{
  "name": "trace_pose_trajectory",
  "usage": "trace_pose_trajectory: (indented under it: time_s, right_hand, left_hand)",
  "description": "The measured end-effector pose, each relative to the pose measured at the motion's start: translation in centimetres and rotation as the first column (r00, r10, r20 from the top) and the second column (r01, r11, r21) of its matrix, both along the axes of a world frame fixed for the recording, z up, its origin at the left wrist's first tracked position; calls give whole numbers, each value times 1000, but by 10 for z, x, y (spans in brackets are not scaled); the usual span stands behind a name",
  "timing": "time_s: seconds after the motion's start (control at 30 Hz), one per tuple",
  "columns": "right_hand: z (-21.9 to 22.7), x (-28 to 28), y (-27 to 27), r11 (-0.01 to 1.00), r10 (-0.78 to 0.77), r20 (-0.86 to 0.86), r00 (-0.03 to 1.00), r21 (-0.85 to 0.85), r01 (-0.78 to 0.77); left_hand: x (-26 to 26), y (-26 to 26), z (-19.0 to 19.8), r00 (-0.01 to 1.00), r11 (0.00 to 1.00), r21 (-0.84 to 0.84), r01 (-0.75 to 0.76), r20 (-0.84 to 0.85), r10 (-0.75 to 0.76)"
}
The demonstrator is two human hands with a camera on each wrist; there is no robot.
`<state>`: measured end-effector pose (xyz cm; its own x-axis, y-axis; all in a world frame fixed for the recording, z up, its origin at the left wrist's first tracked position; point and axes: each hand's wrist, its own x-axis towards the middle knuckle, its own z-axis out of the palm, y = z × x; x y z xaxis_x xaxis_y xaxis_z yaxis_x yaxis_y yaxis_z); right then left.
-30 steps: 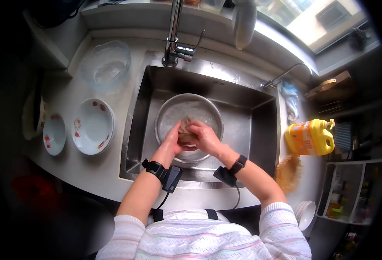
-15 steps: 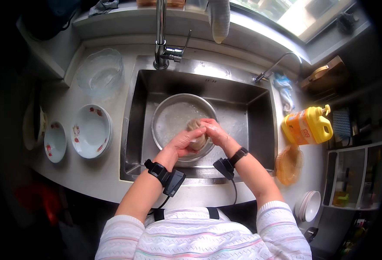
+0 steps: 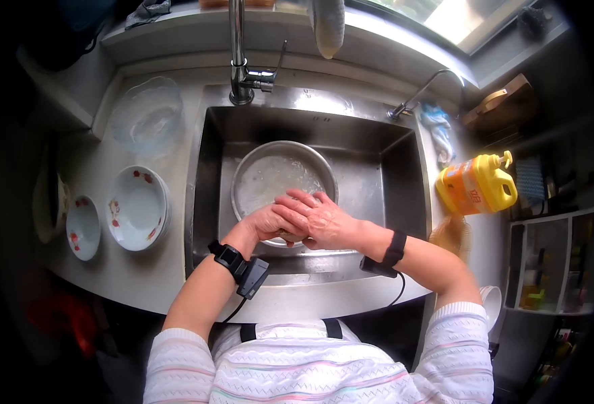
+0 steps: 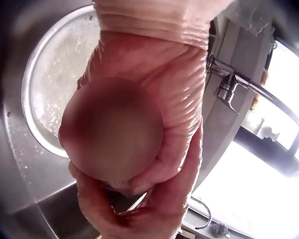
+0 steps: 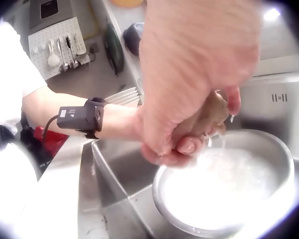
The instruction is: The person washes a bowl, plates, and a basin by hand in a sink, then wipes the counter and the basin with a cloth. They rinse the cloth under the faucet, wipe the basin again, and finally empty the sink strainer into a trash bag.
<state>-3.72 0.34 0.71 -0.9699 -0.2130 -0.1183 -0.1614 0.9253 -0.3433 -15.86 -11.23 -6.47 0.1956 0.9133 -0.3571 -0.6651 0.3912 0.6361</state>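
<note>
Both hands meet over the near edge of a round metal basin [image 3: 263, 172] in the sink. A soft-looking grey-brown item [image 5: 202, 119] is squeezed between them, wet and dripping in the right wrist view. My left hand [image 3: 265, 222] grips it from below and the left; my right hand [image 3: 328, 223] curls over it, fingers lying across the left fingers. Cloudy liquid is in the basin [image 5: 162, 211]. In the left wrist view a blurred disc hides the left palm [image 4: 154, 74], with the right hand [image 4: 139, 216] below.
Floral bowls [image 3: 135, 209] and a clear glass bowl [image 3: 147, 118] stand left of the sink [image 3: 361, 175]. The tap [image 3: 238, 60] rises behind it. At the right are a yellow bottle [image 3: 475, 185], an amber ribbed dish [image 3: 452, 236] and white bowls [image 3: 491, 306].
From a grip further right over the basin, the hands have come lower and closer together. The right hand has turned over the item and left hand, its elbow swung outward.
</note>
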Motion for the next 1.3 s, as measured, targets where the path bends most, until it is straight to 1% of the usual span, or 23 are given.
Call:
trace_pose_trajectory:
  time_s: [0.1,0.27,0.33,0.4,0.5,0.57,0.6,0.67,0.7,0.77,0.8,0.87,0.9,0.97,1.0,1.07,1.1,1.13,1.17,1.2,1.23,1.27,1.3]
  right_hand:
    - [2,6,4,997,41,38,998,56,-44]
    - [-14,10,1,990,-140,48,989,34,139]
    - [-24,10,-1,974,-218,49,975,64,215]
    - [-32,8,0,951,-298,45,954,101,292]
    - [-43,3,3,914,-404,197,893,129,385]
    - [-50,3,5,927,-374,271,887,131,351]
    - [-52,2,3,924,-382,271,884,135,357]
    - [-57,2,-4,821,-559,290,776,69,566]
    - [-70,5,-3,820,-562,288,775,71,569]
    - [-105,12,4,788,-541,289,790,-155,596]
    - [-108,13,4,786,-544,290,787,-153,600]
    - [-112,11,8,765,-501,463,731,-159,625]
    - [-108,12,9,770,-499,453,739,-159,618]
    - [-96,14,14,710,-441,463,769,-344,614]
    - [-89,11,15,717,-437,450,779,-348,603]
    - [-75,9,15,759,-526,293,798,-261,596]
    - [-61,8,11,738,-623,298,723,-82,670]
    - [-43,12,2,737,-622,296,725,-92,669]
    - [-24,19,-10,824,-566,-41,823,-48,564]
    - [-15,26,-16,878,-431,-366,825,41,477]
    - [-15,32,-18,869,-449,-367,814,31,494]
    - [-16,38,-18,879,-425,-387,818,39,475]
    - [-16,44,-19,889,-398,-405,823,50,455]
  left_hand:
    - [0,1,6,999,999,35,5,31,-6]
    - [6,8,-2,995,995,35,96,-31,-95]
    - [12,16,9,967,972,236,15,-252,46]
    - [12,22,10,945,974,226,34,-325,42]
    - [11,25,13,861,980,85,180,-496,-115]
    - [17,26,8,536,984,14,177,-840,-85]
    - [20,27,5,537,983,18,184,-840,-85]
    - [27,29,-3,90,974,33,224,-996,13]
    - [30,29,-11,90,973,35,227,-996,15]
    - [34,29,-26,-87,972,-68,224,-995,-50]
    - [35,28,-25,-86,971,-67,228,-995,-49]
    - [34,30,-23,-221,961,-94,261,-975,-35]
    - [34,30,-18,-229,963,-90,254,-973,-30]
    - [36,33,-6,-282,963,-95,252,-959,-21]
    - [36,34,0,-295,966,-93,242,-955,-18]
    - [36,36,12,-246,990,-84,116,-968,-53]
    - [32,37,16,-253,990,-86,110,-966,-56]
    - [24,38,19,-25,987,-113,113,-993,-111]
    - [18,39,24,203,982,-143,127,-965,-166]
    - [17,34,50,538,957,-289,-6,-808,-240]
    - [15,31,43,745,970,-233,64,-636,-201]
    - [16,31,35,896,980,-161,117,-408,-174]
    - [26,32,36,892,977,-164,136,-408,-193]
